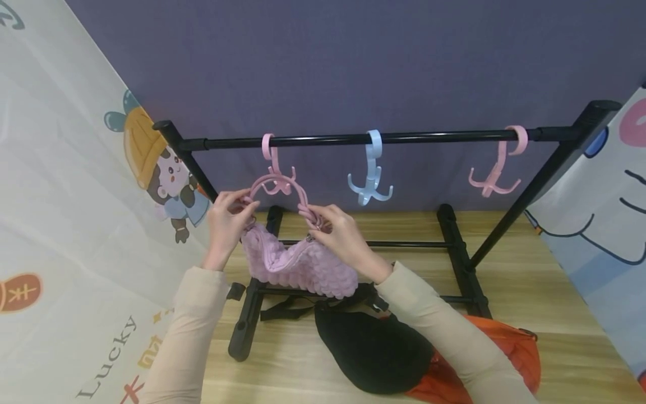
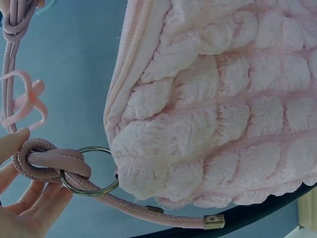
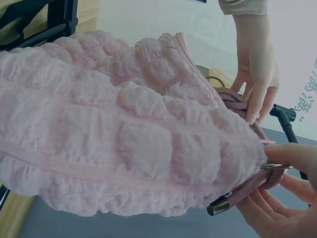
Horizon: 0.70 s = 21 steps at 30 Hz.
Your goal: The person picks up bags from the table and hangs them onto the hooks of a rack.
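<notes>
A puffy pink handbag (image 1: 298, 266) hangs from its rounded handle (image 1: 275, 177), held up by both hands in front of the rack. My left hand (image 1: 228, 220) pinches the handle's left knot (image 2: 42, 159), beside a metal ring (image 2: 89, 192) that joins it to the bag. The right hand (image 1: 343, 235) grips the handle's right end near its knot; in the right wrist view a metal-tipped cord end (image 3: 218, 206) sticks out by those fingers. The handle's arch overlaps the left pink hook hanger (image 1: 274, 163) in the head view.
A black rack's top bar (image 1: 323, 139) also carries a blue hook hanger (image 1: 371, 174) and another pink hook hanger (image 1: 497, 168). On the wooden floor below lie a black bag (image 1: 373, 350) and an orange bag (image 1: 515, 350), partly behind the right forearm.
</notes>
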Available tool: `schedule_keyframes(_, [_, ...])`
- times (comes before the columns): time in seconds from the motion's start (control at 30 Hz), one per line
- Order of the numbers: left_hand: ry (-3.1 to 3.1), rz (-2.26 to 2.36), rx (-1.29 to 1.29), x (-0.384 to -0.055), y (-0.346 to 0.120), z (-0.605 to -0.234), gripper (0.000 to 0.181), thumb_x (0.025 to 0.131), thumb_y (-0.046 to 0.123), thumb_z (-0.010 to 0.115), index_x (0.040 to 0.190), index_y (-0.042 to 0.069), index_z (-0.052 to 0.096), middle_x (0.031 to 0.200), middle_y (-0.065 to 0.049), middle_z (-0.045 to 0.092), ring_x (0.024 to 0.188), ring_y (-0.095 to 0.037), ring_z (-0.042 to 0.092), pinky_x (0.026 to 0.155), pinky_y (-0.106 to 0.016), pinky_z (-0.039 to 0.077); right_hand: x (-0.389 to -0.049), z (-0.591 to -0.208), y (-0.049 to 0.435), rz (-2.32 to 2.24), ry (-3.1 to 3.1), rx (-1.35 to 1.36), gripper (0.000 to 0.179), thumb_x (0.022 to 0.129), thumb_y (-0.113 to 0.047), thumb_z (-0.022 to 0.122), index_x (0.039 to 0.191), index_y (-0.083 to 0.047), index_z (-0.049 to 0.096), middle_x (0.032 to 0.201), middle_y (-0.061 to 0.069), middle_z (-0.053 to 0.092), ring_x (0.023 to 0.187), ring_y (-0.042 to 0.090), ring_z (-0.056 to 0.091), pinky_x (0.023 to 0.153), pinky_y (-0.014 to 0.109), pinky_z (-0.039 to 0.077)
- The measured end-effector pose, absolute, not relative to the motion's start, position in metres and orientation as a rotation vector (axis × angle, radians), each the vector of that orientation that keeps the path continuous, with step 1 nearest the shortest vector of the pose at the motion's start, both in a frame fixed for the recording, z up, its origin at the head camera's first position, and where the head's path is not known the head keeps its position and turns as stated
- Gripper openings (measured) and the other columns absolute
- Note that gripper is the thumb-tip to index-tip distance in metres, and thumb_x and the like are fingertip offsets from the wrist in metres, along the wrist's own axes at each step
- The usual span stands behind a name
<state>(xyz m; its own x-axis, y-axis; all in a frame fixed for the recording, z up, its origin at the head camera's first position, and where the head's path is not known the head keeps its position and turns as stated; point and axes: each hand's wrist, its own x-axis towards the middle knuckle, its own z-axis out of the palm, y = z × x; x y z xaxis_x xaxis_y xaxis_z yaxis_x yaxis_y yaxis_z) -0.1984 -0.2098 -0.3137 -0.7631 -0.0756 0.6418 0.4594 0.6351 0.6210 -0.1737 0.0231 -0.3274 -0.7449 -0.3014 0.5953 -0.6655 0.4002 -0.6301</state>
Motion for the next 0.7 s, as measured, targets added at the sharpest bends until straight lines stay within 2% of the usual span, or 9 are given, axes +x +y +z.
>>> schedule_keyframes(0.2, [-2.206, -1.098, -0.297, -0.198, -0.21, -0.317, 0.028, 0.076, 0.01, 0.069, 0.1, -0.004, 0.064, 0.088, -0.014, 0.054, 0.078, -0.022, 0.059, 0.068, -0.014, 0.047, -0.175, -0.33, 0.023, 1.307, -2.304, 0.824, 0.041, 0.073, 0.001, 0.068, 0.113, 0.002, 0.057, 0.089, 0.012, 0.056, 0.074, 0.017, 0.058, 0.066, 0.015, 0.047])
schedule_keyframes(0.4, [-2.19, -1.109, -0.31, -0.2, -0.212, -0.323, 0.027, 0.075, 0.008, 0.069, 0.099, -0.005, 0.064, 0.087, -0.015, 0.053, 0.076, -0.022, 0.059, 0.068, -0.018, 0.049, -0.177, -0.334, 0.023, 1.309, -2.314, 0.816, 0.043, 0.072, 0.002, 0.068, 0.113, 0.002, 0.057, 0.089, 0.012, 0.057, 0.074, 0.019, 0.058, 0.066, 0.018, 0.048])
schedule_keyframes(0.53, [-2.195, -1.115, -0.295, -0.2, -0.212, -0.327, 0.028, 0.075, 0.008, 0.069, 0.099, -0.006, 0.063, 0.088, -0.014, 0.053, 0.077, -0.022, 0.058, 0.068, -0.015, 0.048, -0.18, -0.338, 0.022, 1.32, -2.332, 0.806, 0.044, 0.072, 0.001, 0.068, 0.114, 0.001, 0.057, 0.089, 0.012, 0.057, 0.074, 0.018, 0.058, 0.067, 0.018, 0.048])
schedule_keyframes(0.7, [-2.2, -1.134, -0.283, -0.2, -0.213, -0.33, 0.03, 0.075, 0.009, 0.07, 0.099, -0.006, 0.063, 0.088, -0.015, 0.053, 0.079, -0.023, 0.058, 0.069, -0.023, 0.05, -0.182, -0.341, 0.021, 1.332, -2.344, 0.797, 0.044, 0.072, 0.002, 0.068, 0.114, 0.001, 0.057, 0.089, 0.012, 0.057, 0.075, 0.018, 0.058, 0.067, 0.018, 0.048])
